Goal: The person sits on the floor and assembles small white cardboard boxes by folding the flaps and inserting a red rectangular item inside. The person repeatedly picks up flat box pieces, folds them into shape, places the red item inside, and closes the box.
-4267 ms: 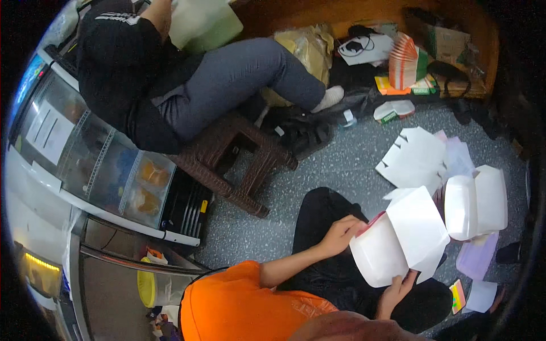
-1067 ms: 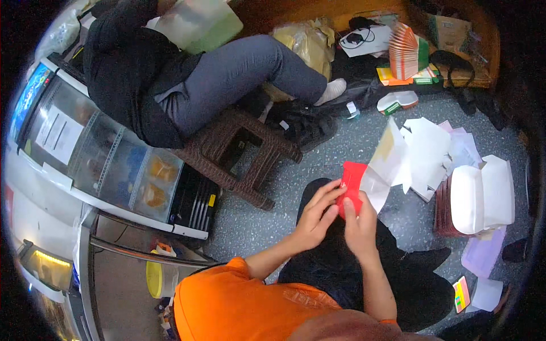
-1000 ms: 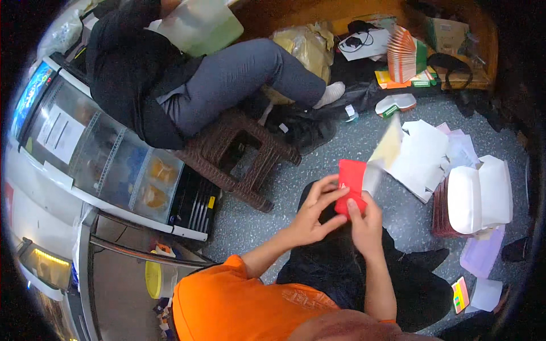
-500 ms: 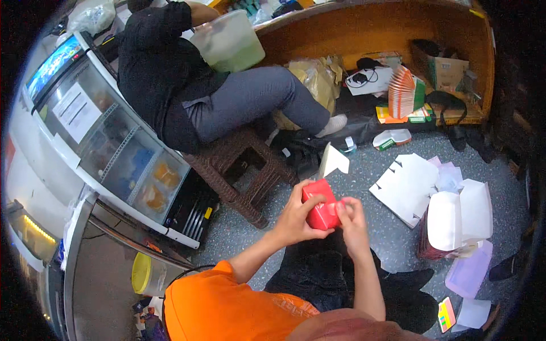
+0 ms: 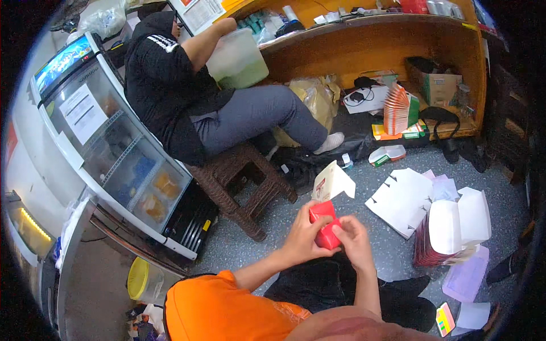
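Note:
A small, glossy red box [image 5: 321,209] is held up in front of me, over my dark-clothed lap. My left hand [image 5: 302,234] wraps around its left side, with the thumb across the face. At its lower right edge, the fingers and thumb of my right hand [image 5: 355,241] pinch the red material. A cream folded carton [image 5: 332,183] with a white flap stands on the floor just beyond my hands. To the right lie flat white carton blanks [image 5: 401,200] with notched edges. Beside them rises a stack of nested open cartons [image 5: 445,224], white inside and dark red outside.
A person in black [image 5: 170,85] sits on a brown woven stool [image 5: 242,187], one arm by a translucent tub [image 5: 236,57]. A glass-door fridge [image 5: 122,148] stands left. Orange-and-white nested cartons [image 5: 396,111] stand by the wooden shelf [image 5: 364,42]. A lilac sheet [image 5: 466,274] lies right.
The view has tilted up slightly, showing more of the shelf. My hands and the red box have turned a little, and my right fingers have closed in on its lower edge.

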`<act>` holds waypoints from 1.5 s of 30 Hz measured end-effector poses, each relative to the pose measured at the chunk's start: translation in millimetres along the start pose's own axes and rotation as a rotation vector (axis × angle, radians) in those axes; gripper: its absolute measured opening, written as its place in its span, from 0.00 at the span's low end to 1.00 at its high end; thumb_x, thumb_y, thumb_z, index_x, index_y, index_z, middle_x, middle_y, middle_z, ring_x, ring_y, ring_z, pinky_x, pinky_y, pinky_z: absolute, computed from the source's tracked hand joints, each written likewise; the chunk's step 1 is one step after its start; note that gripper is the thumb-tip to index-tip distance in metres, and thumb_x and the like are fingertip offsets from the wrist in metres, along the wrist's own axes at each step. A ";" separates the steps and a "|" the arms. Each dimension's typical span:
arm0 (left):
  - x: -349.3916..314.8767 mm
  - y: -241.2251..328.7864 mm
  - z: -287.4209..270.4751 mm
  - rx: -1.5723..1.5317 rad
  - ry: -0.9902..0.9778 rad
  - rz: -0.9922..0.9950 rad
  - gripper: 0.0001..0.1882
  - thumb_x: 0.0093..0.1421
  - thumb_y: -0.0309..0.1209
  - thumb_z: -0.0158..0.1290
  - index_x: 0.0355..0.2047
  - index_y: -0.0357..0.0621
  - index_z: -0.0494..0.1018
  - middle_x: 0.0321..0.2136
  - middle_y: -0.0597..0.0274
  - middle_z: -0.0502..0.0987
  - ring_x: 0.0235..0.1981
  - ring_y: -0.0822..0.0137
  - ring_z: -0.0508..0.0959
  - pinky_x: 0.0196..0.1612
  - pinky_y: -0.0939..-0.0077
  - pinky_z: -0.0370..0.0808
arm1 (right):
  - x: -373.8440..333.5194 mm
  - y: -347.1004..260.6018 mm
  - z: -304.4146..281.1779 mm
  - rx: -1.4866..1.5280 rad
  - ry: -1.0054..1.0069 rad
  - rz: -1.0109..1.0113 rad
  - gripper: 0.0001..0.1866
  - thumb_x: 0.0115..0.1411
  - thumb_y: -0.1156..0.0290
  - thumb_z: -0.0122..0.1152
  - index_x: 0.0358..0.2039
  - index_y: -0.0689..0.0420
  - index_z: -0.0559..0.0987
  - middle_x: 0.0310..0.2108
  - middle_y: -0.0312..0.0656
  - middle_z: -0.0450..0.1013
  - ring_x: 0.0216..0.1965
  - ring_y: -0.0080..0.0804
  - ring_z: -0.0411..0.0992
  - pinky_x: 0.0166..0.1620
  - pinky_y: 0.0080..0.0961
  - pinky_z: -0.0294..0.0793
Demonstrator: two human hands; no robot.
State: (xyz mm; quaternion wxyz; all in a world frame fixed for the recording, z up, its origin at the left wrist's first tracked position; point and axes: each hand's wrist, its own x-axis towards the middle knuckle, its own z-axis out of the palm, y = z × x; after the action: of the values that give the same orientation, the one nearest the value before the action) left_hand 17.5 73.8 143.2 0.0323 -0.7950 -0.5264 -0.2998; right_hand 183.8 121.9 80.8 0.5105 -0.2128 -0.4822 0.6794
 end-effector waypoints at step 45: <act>9.0 -57.0 31.3 -0.279 -0.041 -0.124 0.10 0.57 0.24 0.64 0.38 0.42 0.75 0.60 0.38 0.65 0.63 0.38 0.67 0.66 0.53 0.66 | 12.7 40.6 -0.1 -0.258 0.301 -0.022 0.06 0.67 0.75 0.63 0.41 0.65 0.79 0.34 0.42 0.81 0.37 0.22 0.77 0.40 0.25 0.77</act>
State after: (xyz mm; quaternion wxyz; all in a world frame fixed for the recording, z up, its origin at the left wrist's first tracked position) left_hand -15.1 117.9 107.2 -0.1076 -0.7638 -0.5281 -0.3550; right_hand 159.2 132.8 47.9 0.5527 -0.3702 -0.4859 0.5669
